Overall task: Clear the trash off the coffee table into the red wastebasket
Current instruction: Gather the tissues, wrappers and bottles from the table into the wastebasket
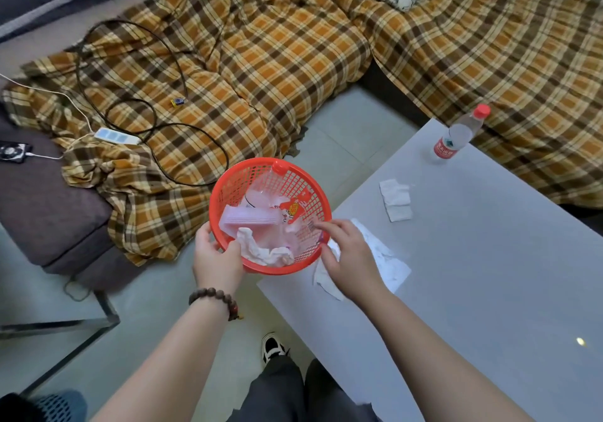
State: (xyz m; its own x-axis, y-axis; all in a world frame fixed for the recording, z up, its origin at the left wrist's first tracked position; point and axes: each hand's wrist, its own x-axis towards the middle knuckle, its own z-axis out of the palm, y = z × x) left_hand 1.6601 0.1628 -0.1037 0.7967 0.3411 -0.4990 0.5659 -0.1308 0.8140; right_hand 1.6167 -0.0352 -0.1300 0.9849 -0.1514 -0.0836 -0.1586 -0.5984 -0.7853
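Left hand (217, 260) grips the red wastebasket (228, 173); right hand (347, 255), fingers loosely spread, partly hides one crumpled paper (386, 258) on the desk (473, 274); one folded tissue (395, 200) beyond.

Soft, even indoor light fills the scene, moderately bright, with no hard shadows. A small bright glare spot (579, 341) sits on the table (489, 258), well right of and nearer than the hands. The right hand (349, 252) is slightly motion-blurred at its fingers; the left hand (217, 255) is sharper. Wide-angle distortion bends lines toward the edges, and the corners look soft.
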